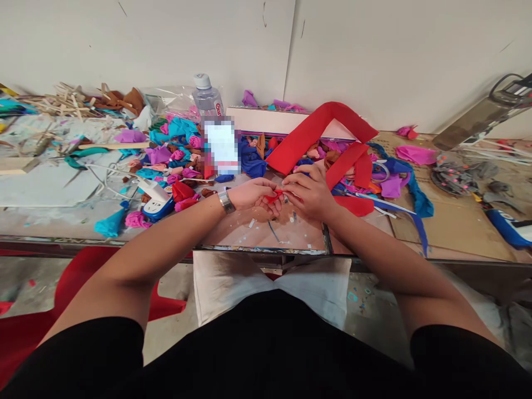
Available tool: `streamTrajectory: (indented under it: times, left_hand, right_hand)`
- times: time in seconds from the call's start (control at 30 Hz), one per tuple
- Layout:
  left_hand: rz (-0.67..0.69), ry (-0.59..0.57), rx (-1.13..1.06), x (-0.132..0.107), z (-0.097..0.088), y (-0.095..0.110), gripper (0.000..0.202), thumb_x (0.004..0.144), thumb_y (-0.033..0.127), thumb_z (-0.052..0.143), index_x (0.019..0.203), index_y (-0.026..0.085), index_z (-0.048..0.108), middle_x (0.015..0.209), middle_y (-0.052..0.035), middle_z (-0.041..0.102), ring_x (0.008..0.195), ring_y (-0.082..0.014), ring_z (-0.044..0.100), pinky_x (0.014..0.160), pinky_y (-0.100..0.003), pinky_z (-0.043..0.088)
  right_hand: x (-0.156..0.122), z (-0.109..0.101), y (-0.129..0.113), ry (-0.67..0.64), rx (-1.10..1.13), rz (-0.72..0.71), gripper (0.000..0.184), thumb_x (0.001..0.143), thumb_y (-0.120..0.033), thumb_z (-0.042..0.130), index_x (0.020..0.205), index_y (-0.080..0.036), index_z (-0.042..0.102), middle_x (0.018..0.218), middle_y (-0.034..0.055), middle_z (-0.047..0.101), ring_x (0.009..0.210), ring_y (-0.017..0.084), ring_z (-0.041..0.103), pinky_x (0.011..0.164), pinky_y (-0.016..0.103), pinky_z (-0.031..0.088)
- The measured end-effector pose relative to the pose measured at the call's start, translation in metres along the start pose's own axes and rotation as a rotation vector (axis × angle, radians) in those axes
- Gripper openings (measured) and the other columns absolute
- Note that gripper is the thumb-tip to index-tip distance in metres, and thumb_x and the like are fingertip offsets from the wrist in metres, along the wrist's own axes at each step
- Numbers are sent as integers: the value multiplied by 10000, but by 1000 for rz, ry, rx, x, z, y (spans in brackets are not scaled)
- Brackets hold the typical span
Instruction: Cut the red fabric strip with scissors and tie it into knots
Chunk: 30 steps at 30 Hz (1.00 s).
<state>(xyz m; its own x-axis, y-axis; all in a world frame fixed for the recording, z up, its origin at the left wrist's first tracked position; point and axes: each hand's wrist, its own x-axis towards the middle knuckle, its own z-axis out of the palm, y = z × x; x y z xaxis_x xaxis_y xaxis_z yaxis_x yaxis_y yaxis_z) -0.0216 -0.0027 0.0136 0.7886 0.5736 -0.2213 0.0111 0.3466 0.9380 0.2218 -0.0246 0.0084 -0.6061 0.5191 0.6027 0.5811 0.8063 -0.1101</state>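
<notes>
My left hand [255,197] and my right hand [311,193] meet at the middle of the worktable [266,235]. Both pinch a small red cloth piece [275,195] between their fingertips, just above the table top. A silver watch [226,201] sits on my left wrist. A long red fabric strip [320,130] folds in a bend right behind my right hand. Rolled cloth flowers [183,155] in pink, purple and teal lie heaped to the left of my hands.
A clear plastic bottle [206,97] stands at the back by the wall. A white glue gun [155,198] lies left of my left hand, with teal pliers [83,155] farther left. Wooden sticks [66,102] pile at back left. Cardboard [453,221] covers the right side.
</notes>
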Motion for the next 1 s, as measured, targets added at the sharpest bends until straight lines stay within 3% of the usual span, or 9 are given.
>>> streamTrajectory:
  times: [0.2,0.57,0.67,0.83,1.0]
  left_hand:
    - [42,45,103,0,1,2,453,853,546,846,882,111,725,765,-117,782,652,-188,769,658,-285,639]
    - [238,110,509,2,-2,-1,396,1008,511,677,882,136,685,720,-60,751,605,-138,724,635,-249,601]
    - [318,163,714,0,1,0,349,1050,439,590,874,150,679,723,-44,756,614,-134,720,646,-242,566]
    - [516,315,1236,-2,4,1,301,1053,345,539,873,177,713,745,-29,767,642,-137,682,655,-261,452]
    - [587,390,1454,0,1,-3,294,1059,339,517,938,186,736,819,-57,783,704,-182,703,644,-293,412]
  right_hand:
    - [1,-2,-2,52,-28,-29,175,1050,-350,647,1076,-310,816,1156,36,806,1204,312,558,1074,559,387]
    - [1,0,-3,37,-57,14,197,1065,-346,609,1000,-269,779,1189,49,786,1231,319,543,1080,557,360]
    - [1,0,-4,-1,-58,35,219,1077,-342,578,998,-259,764,1231,54,776,1260,327,530,1090,566,342]
    - [1,1,-5,-29,-54,63,205,1080,-314,552,999,-242,726,1291,61,751,1299,340,503,1098,580,341]
    - [2,4,-8,-8,-57,96,134,1056,-287,568,1009,-242,685,1352,64,720,1369,363,473,1143,610,322]
